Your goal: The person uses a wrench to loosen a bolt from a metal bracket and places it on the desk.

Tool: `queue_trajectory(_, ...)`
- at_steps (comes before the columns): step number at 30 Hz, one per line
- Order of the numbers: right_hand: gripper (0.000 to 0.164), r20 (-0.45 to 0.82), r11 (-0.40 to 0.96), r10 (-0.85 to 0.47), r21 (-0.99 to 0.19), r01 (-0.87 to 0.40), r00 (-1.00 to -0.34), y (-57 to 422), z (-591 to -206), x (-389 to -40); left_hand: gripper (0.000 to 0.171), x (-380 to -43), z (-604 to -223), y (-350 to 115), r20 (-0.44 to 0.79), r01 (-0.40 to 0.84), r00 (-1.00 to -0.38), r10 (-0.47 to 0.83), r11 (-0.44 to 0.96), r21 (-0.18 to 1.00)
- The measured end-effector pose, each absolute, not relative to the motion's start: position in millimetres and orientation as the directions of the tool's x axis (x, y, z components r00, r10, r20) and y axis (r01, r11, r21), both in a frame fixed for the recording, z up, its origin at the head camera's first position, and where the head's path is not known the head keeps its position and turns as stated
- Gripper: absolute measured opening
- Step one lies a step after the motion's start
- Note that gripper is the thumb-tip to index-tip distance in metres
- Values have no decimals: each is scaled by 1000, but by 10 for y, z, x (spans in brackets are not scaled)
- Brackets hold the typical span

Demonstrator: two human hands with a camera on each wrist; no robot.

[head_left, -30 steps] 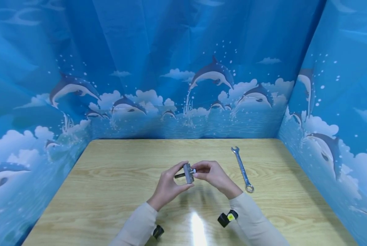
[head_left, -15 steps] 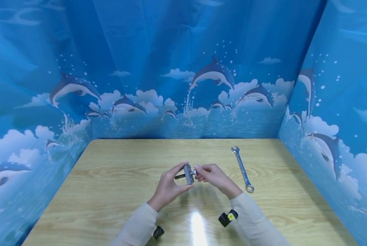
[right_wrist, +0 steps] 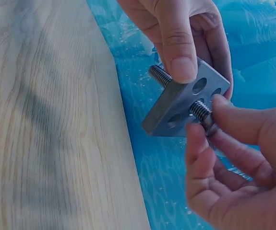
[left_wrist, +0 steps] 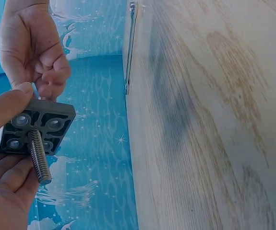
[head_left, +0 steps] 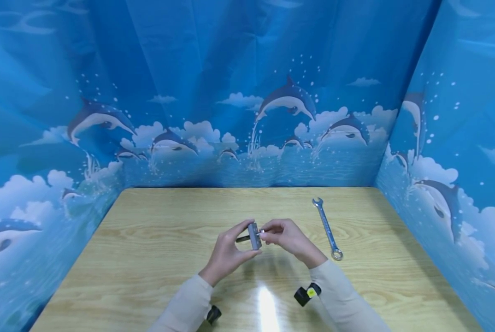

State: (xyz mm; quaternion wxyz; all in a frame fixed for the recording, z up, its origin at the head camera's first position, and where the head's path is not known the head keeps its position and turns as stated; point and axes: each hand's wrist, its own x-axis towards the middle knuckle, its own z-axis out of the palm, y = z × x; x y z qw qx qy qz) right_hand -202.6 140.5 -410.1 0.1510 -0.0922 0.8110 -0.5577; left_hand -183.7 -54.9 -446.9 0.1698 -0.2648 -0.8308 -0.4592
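My left hand [head_left: 226,252] holds a grey square plate [head_left: 253,236] by its edges, thumb on one side and fingers on the other, above the table. Round holes sit near the plate's corners. Through its middle runs a threaded bolt [left_wrist: 40,158], whose long end sticks out toward the left palm. On the plate's other side, a short stretch of thread [right_wrist: 201,111] shows below the bolt head. Thumb and fingers of my right hand [head_left: 288,237] pinch that head, covering much of it.
A combination wrench [head_left: 327,228] lies on the wood-grain table [head_left: 156,230], right of my hands, open end away from me. A blue dolphin-print curtain [head_left: 231,92] stands behind the table and along both sides. Both wrists carry small black cameras [head_left: 302,296].
My right thumb and fingers have shifted round the bolt head, thumb going up and then back down. The left hand and plate stay almost still. The wrench has not moved.
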Motion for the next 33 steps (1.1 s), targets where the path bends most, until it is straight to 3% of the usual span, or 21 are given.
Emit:
queue_trajectory(6, 26, -83, 300, -322, -954, -18, -943, 1415, -4151, -2052, 73, -1832, -4461, -551, 513, 581, -813, 275, 433, 689)
queue_trajectory(14, 29, -101, 324, -335, -946, -14, -937, 1419, -4165, -2058, 72, -1827, -4449, -559, 501, 567, -823, 268, 431, 702)
queue_trajectory(21, 58, -165, 357, -351, -933, 31, -922, 1450, -4200, -2090, 73, -1839, -4459, -554, 517, 587, -809, 279, 430, 686)
queue_trajectory(25, 67, -227, 357, -343, -929, 97, -912, 1443, -4215, -2088, 73, -1846, -4466, -550, 530, 600, -799, 284, 437, 670)
queue_trajectory(30, 60, -253, 376, -330, -919, 119, -909, 1412, -4201, -2088, 72, -1842, -4462, -551, 530, 600, -799, 285, 437, 670)
queue_trajectory(33, 44, -232, 397, -322, -913, 91, -918, 1406, -4192, -2096, 72, -1837, -4459, -555, 519, 592, -806, 286, 437, 678)
